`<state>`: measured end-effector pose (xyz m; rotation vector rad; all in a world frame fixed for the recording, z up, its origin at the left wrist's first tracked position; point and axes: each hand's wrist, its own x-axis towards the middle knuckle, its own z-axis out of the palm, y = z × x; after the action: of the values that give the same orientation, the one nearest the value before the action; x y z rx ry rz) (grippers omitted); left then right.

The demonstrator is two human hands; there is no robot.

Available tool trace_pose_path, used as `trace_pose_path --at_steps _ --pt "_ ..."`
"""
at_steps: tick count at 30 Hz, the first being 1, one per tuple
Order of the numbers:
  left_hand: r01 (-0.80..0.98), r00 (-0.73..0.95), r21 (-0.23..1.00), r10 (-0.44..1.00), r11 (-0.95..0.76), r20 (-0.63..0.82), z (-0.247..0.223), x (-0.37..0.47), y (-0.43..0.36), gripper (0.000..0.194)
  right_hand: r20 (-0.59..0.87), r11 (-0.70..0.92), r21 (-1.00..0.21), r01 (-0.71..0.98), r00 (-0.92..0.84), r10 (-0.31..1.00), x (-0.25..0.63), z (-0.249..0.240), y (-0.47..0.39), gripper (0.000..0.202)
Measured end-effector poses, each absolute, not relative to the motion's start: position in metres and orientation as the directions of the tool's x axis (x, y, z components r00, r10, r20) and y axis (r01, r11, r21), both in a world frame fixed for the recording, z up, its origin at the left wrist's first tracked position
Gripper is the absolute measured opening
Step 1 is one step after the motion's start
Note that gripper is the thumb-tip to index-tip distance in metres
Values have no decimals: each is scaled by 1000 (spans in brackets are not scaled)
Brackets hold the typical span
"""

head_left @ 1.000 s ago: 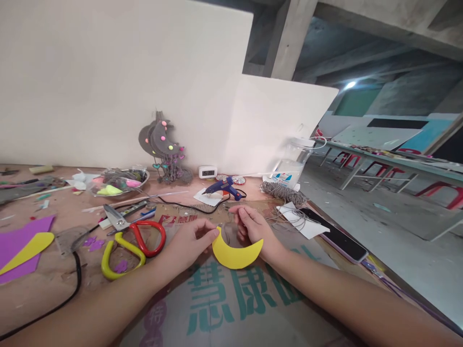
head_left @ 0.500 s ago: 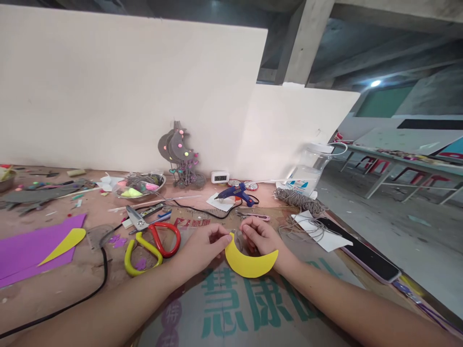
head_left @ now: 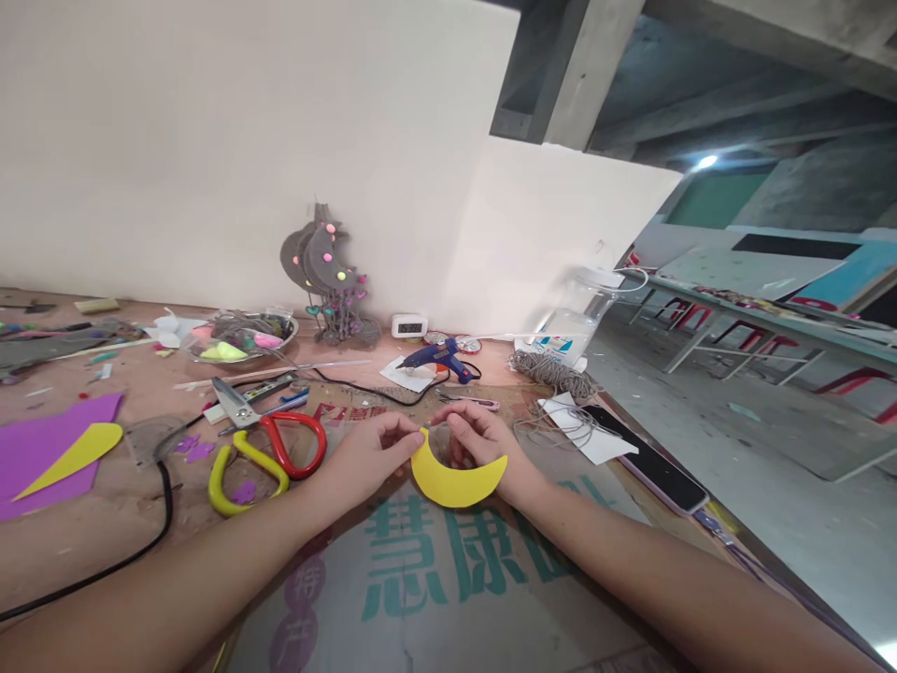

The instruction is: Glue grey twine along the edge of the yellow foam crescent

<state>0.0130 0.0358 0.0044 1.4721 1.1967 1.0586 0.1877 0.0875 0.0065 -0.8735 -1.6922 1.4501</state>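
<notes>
Pinching the narrow upper tip of the yellow crescent, the left hand keeps thumb and fingertips pressed together. Behind the crescent's other end, the right hand has its thumb drawn in against curled fingers; what lies between them cannot be made out. The crescent is held over the printed cardboard, whose flat stretch shows nearer the wearer, between both forearms. Left of the crescent, the scissors bound the room; beyond it sit the pink utility knife and blue glue gun. Right of it, white paper and a smartphone lie by the slanting edge of the table, with floor past that. Since the previous picture, the view has swung so everything appears farther left and higher, while both hands keep nearly the same hold.
</notes>
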Motion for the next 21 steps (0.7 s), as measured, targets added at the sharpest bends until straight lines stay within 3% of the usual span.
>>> trace_pose_path --at_steps 4,9,21 --pt "199 141 977 989 -78 50 4 13 37 28 27 2 -999 -44 -571 820 189 8 86 35" --pt "232 101 966 991 -113 92 3 12 36 26 -77 -123 -992 -23 -664 743 190 8 85 41" --pt "221 99 968 990 -122 102 4 13 35 27 -41 -35 -999 22 -582 812 182 7 81 33"
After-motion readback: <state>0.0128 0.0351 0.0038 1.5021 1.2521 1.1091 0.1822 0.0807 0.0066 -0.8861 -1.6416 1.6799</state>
